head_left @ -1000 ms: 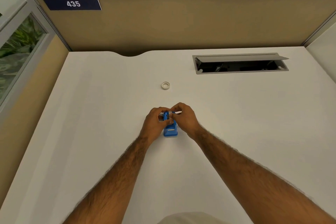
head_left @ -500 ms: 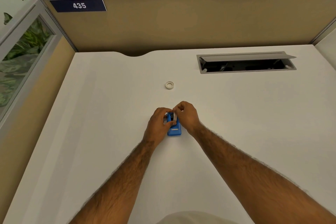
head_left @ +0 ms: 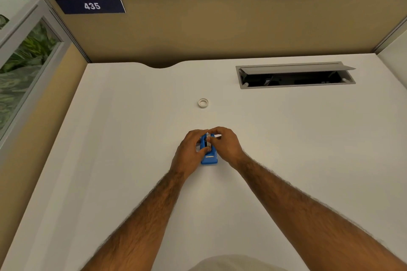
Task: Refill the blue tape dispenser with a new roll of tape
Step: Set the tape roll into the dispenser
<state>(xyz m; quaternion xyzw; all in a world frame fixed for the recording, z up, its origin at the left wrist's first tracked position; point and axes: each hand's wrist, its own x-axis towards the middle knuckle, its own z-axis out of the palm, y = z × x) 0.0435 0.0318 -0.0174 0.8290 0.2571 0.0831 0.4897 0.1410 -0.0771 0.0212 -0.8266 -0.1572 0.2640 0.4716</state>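
Note:
The small blue tape dispenser (head_left: 209, 157) stands on the white desk (head_left: 110, 160) in the middle, its cutter end toward me. My left hand (head_left: 191, 149) grips its left side, thumb across the top. My right hand (head_left: 224, 144) closes over its far right part, fingertips pinched on a pale piece in the dispenser's slot; whether that is a tape roll is hard to tell. A small white ring of tape (head_left: 202, 103) lies flat on the desk farther back, apart from both hands.
An open grey cable hatch (head_left: 295, 76) is sunk into the desk at the back right. Beige partition walls (head_left: 220, 28) close the desk at the back and left, one bearing a blue sign "435" (head_left: 91, 5).
Both hands stay on the dispenser. My right fingers have shifted slightly over its top. The head camera has drifted a little.

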